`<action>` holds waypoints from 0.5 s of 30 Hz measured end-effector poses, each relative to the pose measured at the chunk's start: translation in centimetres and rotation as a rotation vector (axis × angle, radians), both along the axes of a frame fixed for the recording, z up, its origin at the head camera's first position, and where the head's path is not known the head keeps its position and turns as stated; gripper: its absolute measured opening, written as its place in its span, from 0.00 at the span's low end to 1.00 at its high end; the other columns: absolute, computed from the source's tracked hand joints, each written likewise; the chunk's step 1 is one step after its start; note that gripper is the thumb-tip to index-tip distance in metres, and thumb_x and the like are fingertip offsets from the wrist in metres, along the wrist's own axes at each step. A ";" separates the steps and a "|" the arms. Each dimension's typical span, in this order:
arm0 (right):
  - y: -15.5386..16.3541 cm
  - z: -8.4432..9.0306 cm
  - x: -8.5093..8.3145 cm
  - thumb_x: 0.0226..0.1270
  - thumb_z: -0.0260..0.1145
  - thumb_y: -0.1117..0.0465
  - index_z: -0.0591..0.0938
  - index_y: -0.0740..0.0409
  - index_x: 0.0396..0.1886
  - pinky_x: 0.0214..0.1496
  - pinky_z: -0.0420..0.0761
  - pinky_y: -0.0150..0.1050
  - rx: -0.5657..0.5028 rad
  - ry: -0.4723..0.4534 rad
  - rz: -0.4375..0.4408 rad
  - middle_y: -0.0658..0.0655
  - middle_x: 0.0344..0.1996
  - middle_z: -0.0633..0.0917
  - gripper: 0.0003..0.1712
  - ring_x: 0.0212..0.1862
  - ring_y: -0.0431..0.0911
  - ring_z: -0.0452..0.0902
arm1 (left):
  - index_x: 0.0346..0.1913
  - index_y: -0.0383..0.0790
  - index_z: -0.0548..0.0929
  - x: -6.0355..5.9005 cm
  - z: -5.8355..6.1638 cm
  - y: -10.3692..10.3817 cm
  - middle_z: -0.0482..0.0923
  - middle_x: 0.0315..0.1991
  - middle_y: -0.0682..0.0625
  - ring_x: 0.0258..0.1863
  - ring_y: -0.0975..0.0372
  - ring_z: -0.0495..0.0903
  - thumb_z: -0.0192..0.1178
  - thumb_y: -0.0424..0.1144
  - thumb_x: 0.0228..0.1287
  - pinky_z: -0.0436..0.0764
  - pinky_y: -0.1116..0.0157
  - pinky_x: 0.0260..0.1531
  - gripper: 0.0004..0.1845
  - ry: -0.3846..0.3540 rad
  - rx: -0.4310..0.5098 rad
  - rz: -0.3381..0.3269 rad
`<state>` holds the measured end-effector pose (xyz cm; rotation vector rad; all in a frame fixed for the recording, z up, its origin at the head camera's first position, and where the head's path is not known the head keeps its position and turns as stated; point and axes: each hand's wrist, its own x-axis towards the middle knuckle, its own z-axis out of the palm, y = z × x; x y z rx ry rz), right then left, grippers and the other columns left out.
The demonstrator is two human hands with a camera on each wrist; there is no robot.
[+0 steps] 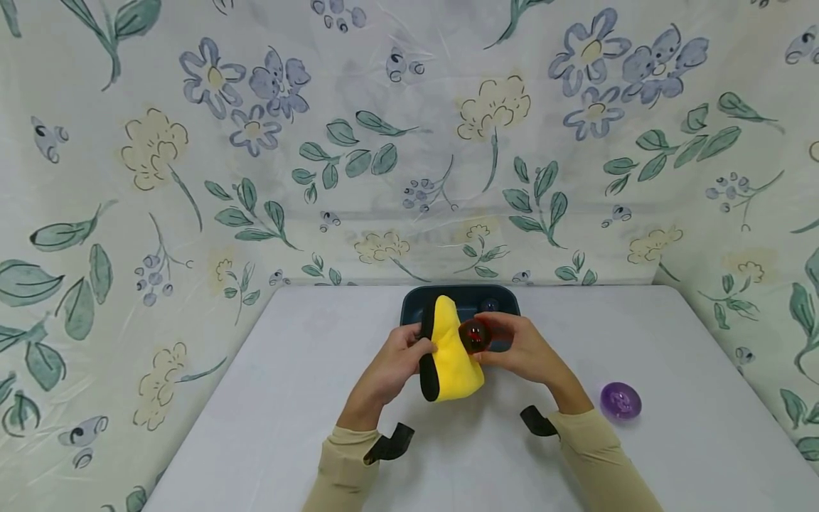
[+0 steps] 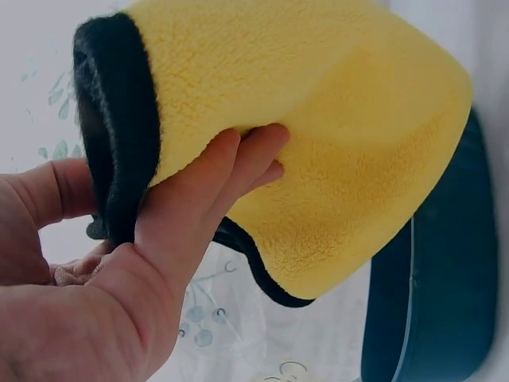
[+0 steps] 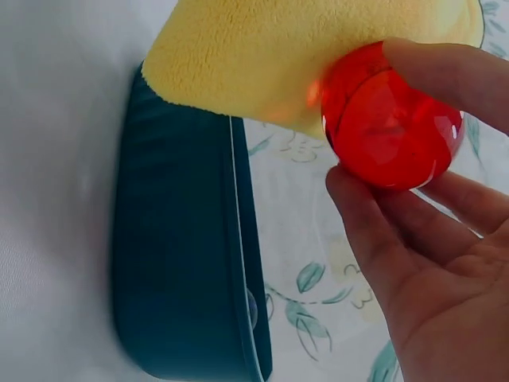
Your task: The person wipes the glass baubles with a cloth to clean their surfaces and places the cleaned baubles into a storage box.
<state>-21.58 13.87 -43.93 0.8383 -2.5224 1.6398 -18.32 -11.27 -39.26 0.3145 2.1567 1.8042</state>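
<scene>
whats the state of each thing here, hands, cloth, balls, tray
left hand: grips the yellow cloth by its black-edged side
right hand: pinches the red ball between thumb and fingers
yellow cloth: bunched, held up above the table, touching the red ball
red ball: held against the cloth, off the table
purple ball: resting alone on the table, untouched
dark tray: on the table behind the hands

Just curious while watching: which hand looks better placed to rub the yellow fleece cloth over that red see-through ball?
Probably the left hand: it grips the yellow fleece cloth with black trim, already against the red translucent ball that the right hand pinches.
</scene>
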 end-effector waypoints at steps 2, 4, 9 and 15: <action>0.1 0.0 -0.1 0.58 0.79 0.62 0.78 0.63 0.66 0.62 0.86 0.51 0.006 -0.017 0.006 0.63 0.58 0.86 0.35 0.54 0.54 0.85 | 0.67 0.27 0.72 0.0 0.0 0.0 0.81 0.57 0.33 0.47 0.57 0.85 0.49 0.35 0.74 0.86 0.52 0.59 0.24 -0.001 0.007 0.010; 0.2 0.0 -0.1 0.59 0.79 0.61 0.78 0.64 0.66 0.62 0.86 0.51 0.003 -0.038 0.013 0.64 0.59 0.85 0.35 0.54 0.54 0.85 | 0.68 0.27 0.71 0.1 0.1 0.0 0.80 0.57 0.33 0.47 0.57 0.85 0.49 0.35 0.74 0.86 0.52 0.59 0.24 -0.003 0.016 0.024; 0.4 0.0 -0.2 0.59 0.79 0.62 0.79 0.62 0.66 0.60 0.86 0.52 -0.020 -0.075 0.043 0.64 0.59 0.83 0.35 0.54 0.55 0.83 | 0.69 0.27 0.71 0.2 0.4 0.0 0.79 0.57 0.34 0.47 0.57 0.84 0.48 0.34 0.74 0.86 0.53 0.60 0.24 -0.001 0.042 0.062; 0.5 0.0 -0.1 0.57 0.80 0.63 0.80 0.60 0.65 0.58 0.87 0.50 -0.034 -0.082 0.074 0.64 0.58 0.81 0.34 0.53 0.55 0.83 | 0.69 0.28 0.70 0.2 0.6 -0.4 0.79 0.57 0.34 0.47 0.58 0.84 0.47 0.33 0.74 0.87 0.56 0.58 0.24 0.001 0.070 0.066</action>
